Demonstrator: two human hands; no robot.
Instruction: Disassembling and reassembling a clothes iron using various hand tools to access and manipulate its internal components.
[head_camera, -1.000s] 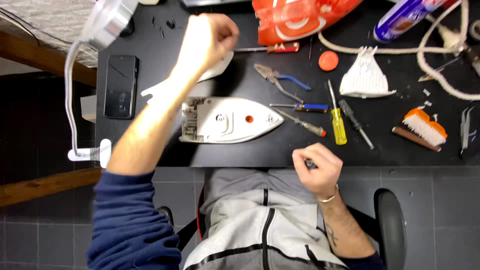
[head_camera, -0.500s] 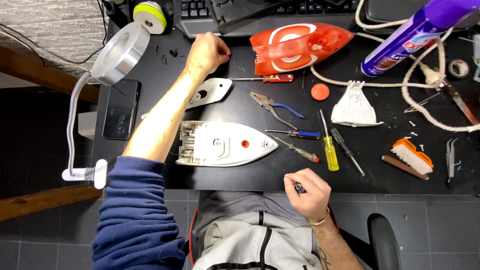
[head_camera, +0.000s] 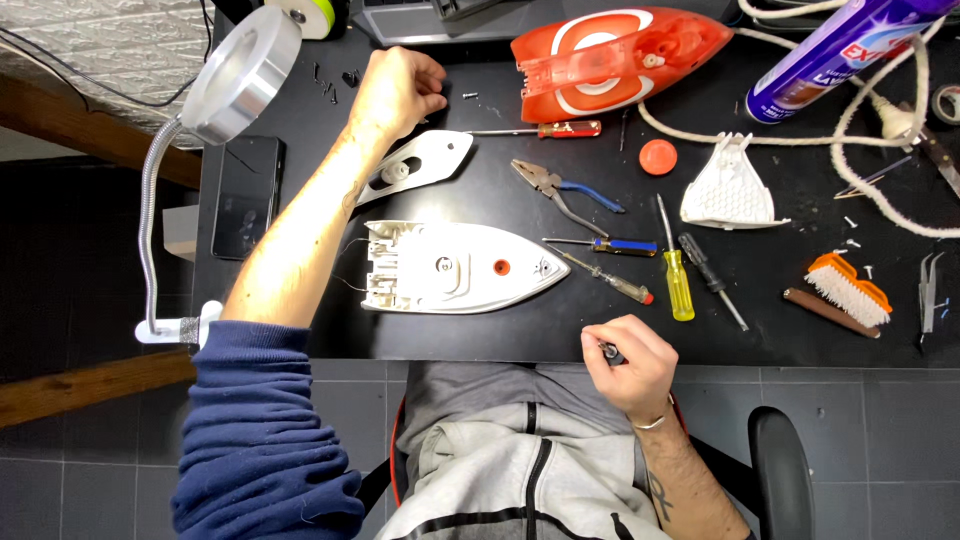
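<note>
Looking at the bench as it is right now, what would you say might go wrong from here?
1. The left hand hovers over small loose screws on the black table; a brush of the wrist might scatter them.
2. The right hand grips a small dark tool at the table's near edge, so it could drop into the lap.
3. The soleplate sits near that edge beside the forearm, and a nudge may shift it off.
</note>
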